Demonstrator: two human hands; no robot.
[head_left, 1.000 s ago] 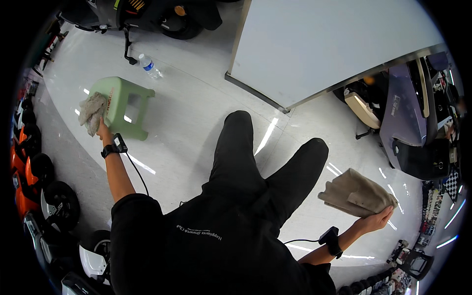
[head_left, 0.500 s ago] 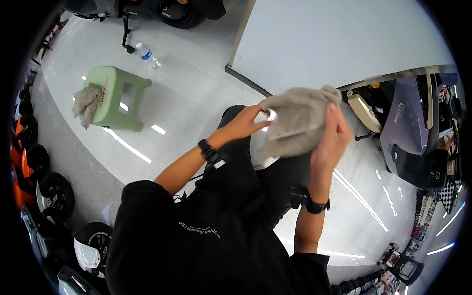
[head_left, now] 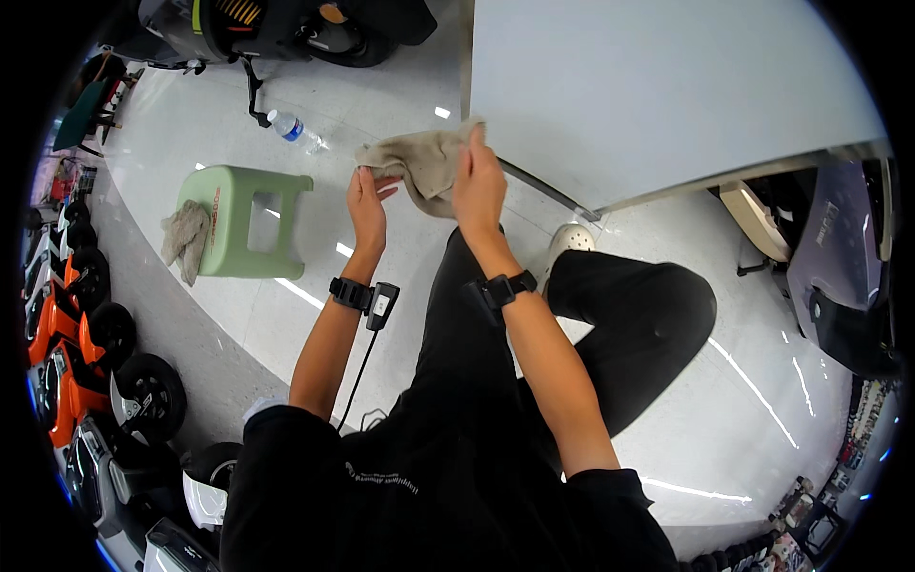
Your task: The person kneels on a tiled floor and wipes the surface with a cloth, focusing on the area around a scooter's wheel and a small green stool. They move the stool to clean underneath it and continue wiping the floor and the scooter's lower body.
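Note:
A beige-grey cleaning cloth [head_left: 426, 164] is stretched between my hands over the floor, partly folded and sagging in the middle. My left hand [head_left: 369, 212] pinches its left edge with the fingertips. On the other side, my right hand [head_left: 479, 189] grips the cloth's right end, thumb up near the top corner. Left of my hands stands a light green plastic stool [head_left: 231, 257]. A second crumpled grey cloth [head_left: 189, 238] drapes over the left edge of its seat.
Beyond the stool a clear plastic bottle [head_left: 289, 127] lies on the floor near a dark scooter [head_left: 257, 33]. A large white panel [head_left: 667, 95] fills the far right, with a purple scooter [head_left: 831, 238] beside it. Orange and white scooters [head_left: 67, 372] line the left side.
Both hands have carried the cloth to the left and away from my body, from over my lap toward the stool side. My right leg now shows bent outward.

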